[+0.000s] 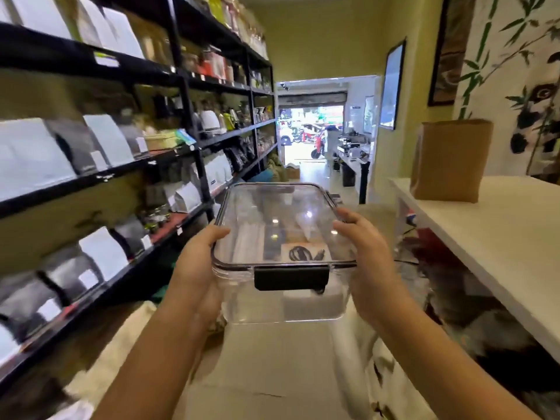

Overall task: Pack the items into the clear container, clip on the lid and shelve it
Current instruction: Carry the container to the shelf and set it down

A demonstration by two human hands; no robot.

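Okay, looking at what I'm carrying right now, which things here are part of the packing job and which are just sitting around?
Part of the job:
- clear container, held by left hand and right hand
- its lid, on, near black clip down
- packed items inside
- black shelving on the left

Just lying about:
- brown paper bag on the white table
- framed pictures on the wall

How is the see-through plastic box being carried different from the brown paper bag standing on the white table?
The clear plastic container is transparent, so its packed contents show through; the brown paper bag is opaque. The container is held in the air between the left hand and right hand; the bag stands untouched on the white table. The container is closed with a lid and a dark clip; the bag shows no fastener. Both are roughly box-shaped holders.
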